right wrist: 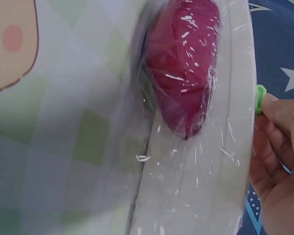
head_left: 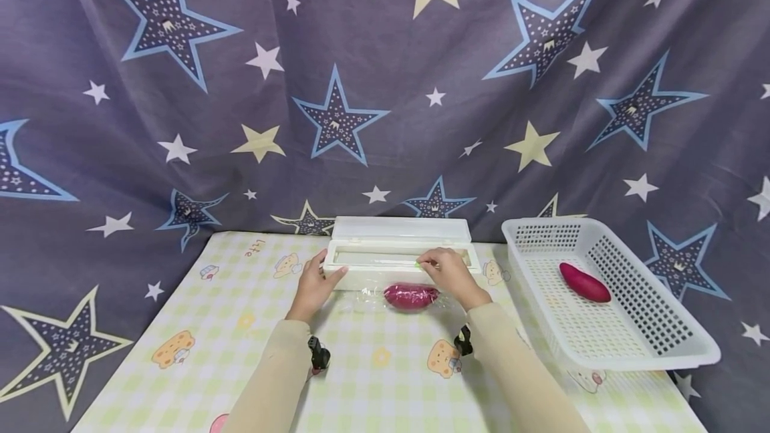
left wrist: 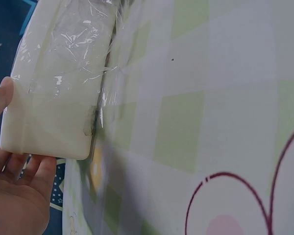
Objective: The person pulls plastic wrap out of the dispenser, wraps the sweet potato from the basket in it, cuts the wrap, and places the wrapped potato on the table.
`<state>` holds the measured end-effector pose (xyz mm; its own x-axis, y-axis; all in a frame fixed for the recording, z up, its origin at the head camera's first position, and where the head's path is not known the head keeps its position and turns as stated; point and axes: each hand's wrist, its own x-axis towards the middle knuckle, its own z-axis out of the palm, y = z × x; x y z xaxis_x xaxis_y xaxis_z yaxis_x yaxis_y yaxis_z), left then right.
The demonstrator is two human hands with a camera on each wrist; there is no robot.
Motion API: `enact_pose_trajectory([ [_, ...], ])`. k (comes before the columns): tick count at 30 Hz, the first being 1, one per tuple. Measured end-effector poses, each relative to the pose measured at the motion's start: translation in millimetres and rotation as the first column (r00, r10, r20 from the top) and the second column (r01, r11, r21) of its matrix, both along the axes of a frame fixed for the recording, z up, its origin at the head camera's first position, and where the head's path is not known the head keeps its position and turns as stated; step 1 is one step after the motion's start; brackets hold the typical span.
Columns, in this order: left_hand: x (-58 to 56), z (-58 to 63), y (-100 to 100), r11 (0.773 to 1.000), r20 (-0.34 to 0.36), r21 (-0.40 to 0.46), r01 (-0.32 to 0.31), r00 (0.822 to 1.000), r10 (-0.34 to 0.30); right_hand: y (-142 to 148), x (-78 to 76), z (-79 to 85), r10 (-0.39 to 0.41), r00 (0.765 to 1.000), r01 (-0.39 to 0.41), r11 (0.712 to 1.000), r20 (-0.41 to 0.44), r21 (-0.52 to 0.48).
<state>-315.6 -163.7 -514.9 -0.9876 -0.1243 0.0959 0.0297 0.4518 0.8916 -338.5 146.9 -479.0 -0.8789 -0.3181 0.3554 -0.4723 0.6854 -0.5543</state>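
A white cling film dispenser [head_left: 367, 279] lies across the far part of the table with its lid [head_left: 400, 228] raised. Clear cling film [left wrist: 81, 36] hangs down its front and spreads onto the tablecloth. Wrapped in that film, a purple-red sweet potato [head_left: 411, 296] lies against the dispenser's front. My left hand [head_left: 314, 287] grips the dispenser's left end, thumb on the near side and fingers round the end. At the dispenser's top edge, my right hand [head_left: 450, 274] pinches a small green slide cutter [right wrist: 259, 99] between thumb and forefinger.
To the right stands a white plastic basket [head_left: 541, 326] with another sweet potato [head_left: 585, 282] in it. A checked tablecloth [head_left: 361, 393] covers the table. Behind the table hangs a dark curtain with stars [head_left: 373, 39].
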Motion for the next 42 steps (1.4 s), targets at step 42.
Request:
enact_pose_trajectory([
  [42,-1.0,-0.9,-0.4,1.000,0.007,0.010,0.011,1.000,-0.011,-38.5,-0.3,0.6,0.068,0.997,-0.068,0.998,-0.031,0.010],
])
